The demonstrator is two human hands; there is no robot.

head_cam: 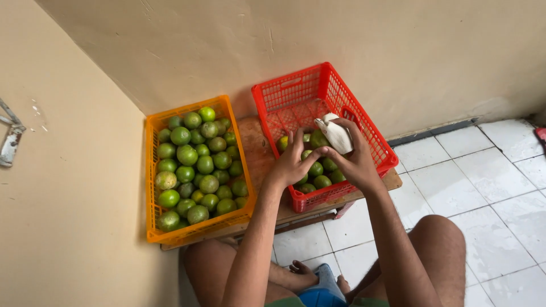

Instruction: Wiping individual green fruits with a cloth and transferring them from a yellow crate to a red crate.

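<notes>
My left hand (293,162) and my right hand (354,159) are together over the red plastic crate (296,91). A green citrus fruit (317,139) sits between them, gripped by my left hand. My right hand holds a white cloth (336,133) pressed against the fruit. Inside the red crate lie several green and yellowish fruits (318,173) along its near side. To the left stands an orange crate (152,170) nearly full of green fruits (196,165).
Both crates rest on a low wooden board (259,153) set in the corner of beige walls. White floor tiles (489,187) spread to the right. My bare knees (438,233) and feet are below the board. A metal bracket (8,139) hangs on the left wall.
</notes>
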